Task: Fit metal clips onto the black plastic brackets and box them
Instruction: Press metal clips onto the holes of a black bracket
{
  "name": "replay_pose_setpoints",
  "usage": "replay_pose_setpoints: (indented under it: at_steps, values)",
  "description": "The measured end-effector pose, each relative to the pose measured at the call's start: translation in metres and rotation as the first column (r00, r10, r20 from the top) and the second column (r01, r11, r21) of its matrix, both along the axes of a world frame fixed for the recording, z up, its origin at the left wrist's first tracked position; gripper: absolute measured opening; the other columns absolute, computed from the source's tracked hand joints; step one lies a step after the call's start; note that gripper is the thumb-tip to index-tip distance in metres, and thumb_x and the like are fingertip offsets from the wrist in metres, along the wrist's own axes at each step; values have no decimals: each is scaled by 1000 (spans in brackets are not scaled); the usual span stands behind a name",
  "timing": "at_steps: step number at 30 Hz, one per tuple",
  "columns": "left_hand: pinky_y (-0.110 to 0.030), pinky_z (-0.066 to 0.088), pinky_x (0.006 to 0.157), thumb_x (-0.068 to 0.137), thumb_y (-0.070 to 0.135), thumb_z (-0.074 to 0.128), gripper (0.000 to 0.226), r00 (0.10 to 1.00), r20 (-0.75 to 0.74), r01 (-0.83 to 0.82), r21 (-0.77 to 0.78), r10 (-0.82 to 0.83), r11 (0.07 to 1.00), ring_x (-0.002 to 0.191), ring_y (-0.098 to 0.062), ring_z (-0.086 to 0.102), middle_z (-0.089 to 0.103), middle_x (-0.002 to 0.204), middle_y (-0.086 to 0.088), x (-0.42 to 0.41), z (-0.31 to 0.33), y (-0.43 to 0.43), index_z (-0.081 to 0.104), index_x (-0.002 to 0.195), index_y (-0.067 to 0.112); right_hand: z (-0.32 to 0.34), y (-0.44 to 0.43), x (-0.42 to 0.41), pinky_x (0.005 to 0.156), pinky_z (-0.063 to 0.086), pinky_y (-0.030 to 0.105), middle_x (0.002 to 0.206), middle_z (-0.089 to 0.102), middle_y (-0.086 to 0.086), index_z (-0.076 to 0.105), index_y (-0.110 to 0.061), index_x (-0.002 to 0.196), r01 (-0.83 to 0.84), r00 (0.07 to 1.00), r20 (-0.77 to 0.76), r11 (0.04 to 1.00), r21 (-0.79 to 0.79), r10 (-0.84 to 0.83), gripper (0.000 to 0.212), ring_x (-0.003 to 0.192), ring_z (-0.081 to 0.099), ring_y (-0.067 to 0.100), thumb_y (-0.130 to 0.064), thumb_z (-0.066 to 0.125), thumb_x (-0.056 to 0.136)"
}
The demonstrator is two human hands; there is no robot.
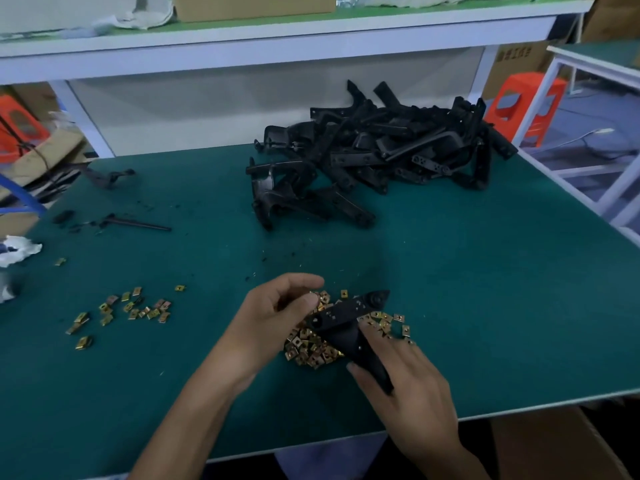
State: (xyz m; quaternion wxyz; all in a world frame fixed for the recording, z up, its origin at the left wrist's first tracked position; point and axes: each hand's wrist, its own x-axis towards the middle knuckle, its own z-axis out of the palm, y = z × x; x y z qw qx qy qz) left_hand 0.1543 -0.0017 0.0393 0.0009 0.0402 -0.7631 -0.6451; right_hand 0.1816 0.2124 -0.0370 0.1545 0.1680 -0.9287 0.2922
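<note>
Green matting (485, 271) covers the bench, head view looking down on it, and the landmark is the clip pile (311, 351), a gold heap near the front edge. Right over that pile, the right hand (408, 379) is clamped round the lower end of a black bracket (346, 318), whose upper end points up and away to the right. The left hand (277, 317) sits on the pile's left side, fingers curled, thumb against fingertip at the bracket's near end; whether a clip is pinched there, I cannot tell.

Far beyond the pile and to its right lies the bracket heap (381, 150), a loose black tangle. Well left of the pile, a smaller scatter of clips (128, 310). Beyond that scatter, a black rod (138, 224).

Up on the shelf beyond the pile, a cardboard box (252, 6), contents hidden. Far right of the pile, past the bench, a printed carton (516, 60) with dark lettering too blurred to read, beside an orange stool (526, 102).
</note>
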Motion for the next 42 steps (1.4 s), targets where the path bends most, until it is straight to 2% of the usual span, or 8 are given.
replay_pose_setpoints:
  at_steps: [6,11,21,25,28,32,35,42]
  values:
    - [-27,49,82,94,14,68,16,999,48,21,31,-22,999,86,-12,63,74,97,-11,7,8,-8,79,93,26,-5,-1,-1,59,52,31,93,66,-6,64,-24,136,11,996,-86,999,31,-8,53,78,64,22,-52,54,93]
    - [-14,52,79,94,13,68,26,999,43,35,-41,-33,999,90,-4,71,78,95,6,11,11,-4,81,91,35,-12,0,-2,60,50,30,93,65,-6,64,-25,137,5,992,-130,998,56,3,51,76,62,21,-50,55,94]
    - [-12,49,73,94,21,71,23,998,32,55,-313,-47,948,86,4,69,75,88,22,13,9,-12,78,92,43,-7,0,-2,61,51,31,93,67,-6,65,-24,136,-23,993,-111,992,125,37,50,75,63,21,-50,52,95]
    - [-7,45,63,96,9,66,23,1000,16,2,-78,-1,997,67,5,62,77,83,9,13,8,-9,82,92,26,-6,0,-2,63,53,31,93,68,-6,65,-22,135,-17,994,-106,996,85,26,51,76,64,21,-50,52,94]
    - [-14,45,58,97,9,63,24,999,39,-24,-51,26,998,61,-2,55,75,83,-4,11,4,-4,81,91,24,-5,-1,-2,64,52,29,93,68,-6,65,-22,136,-21,994,-103,996,92,30,51,77,64,20,-50,51,95]
    - [-15,46,57,99,10,60,27,997,59,-41,2,41,999,63,0,58,75,82,0,10,0,-4,80,89,26,-6,0,-2,65,53,30,94,68,-6,65,-23,136,-21,995,-98,994,109,32,50,78,65,20,-50,51,95]
    - [-19,48,62,98,14,63,26,997,54,-42,-92,47,995,68,-5,59,75,85,-3,10,-4,-3,79,90,32,-7,0,-3,63,51,30,94,68,-6,65,-24,135,-21,994,-105,993,118,33,50,77,64,20,-50,52,95]
    - [-9,45,69,98,28,64,16,999,-30,16,-417,-32,909,82,6,66,73,90,26,17,5,-7,76,98,38,-10,0,-3,63,50,29,96,66,-9,62,-26,139,-27,994,-102,993,117,39,50,78,61,18,-51,51,96]
